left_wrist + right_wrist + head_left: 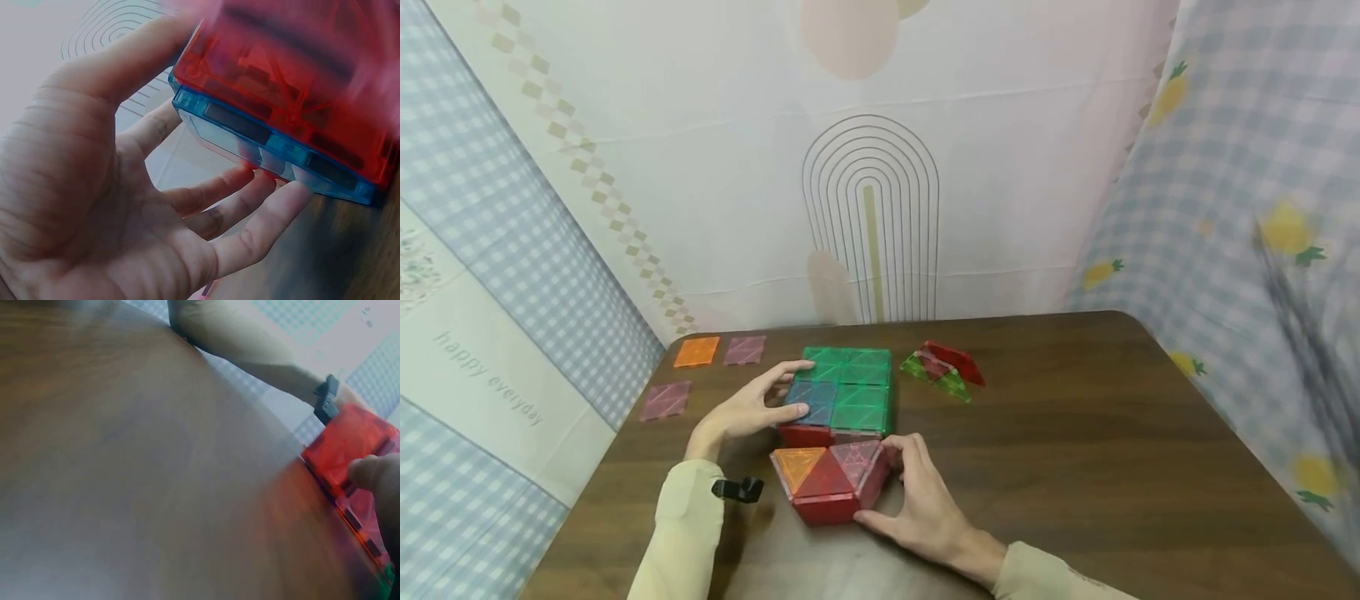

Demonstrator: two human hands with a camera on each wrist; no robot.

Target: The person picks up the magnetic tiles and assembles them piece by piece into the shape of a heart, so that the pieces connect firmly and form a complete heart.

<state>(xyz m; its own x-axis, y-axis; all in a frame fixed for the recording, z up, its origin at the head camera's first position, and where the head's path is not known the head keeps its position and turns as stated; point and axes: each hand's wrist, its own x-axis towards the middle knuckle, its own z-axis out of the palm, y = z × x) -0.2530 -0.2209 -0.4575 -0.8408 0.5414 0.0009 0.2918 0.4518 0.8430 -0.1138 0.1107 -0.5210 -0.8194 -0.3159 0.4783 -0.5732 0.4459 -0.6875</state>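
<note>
Two hollow blocks of translucent magnetic tiles stand close together on the table. The larger, a square magnetic-tile box [861, 375], has green tiles and one blue tile on top, with red at its front side. My left hand [741, 408] grips its left side, thumb on the blue tile and fingers spread along the edge. In front is a half-hexagon magnetic-tile block [827, 483] with orange, red and pink triangles on top. My right hand [925, 508] holds its right side, thumb at the front and fingers behind. The right wrist view shows its red side [344, 444].
An orange square tile [697, 352] and two pink tiles, one at the back [745, 350] and one nearer [666, 400], lie at left. Right of the box, green and red tiles [943, 368] lean together. Patterned cloth [1000, 167] hangs behind the wooden table [1075, 467].
</note>
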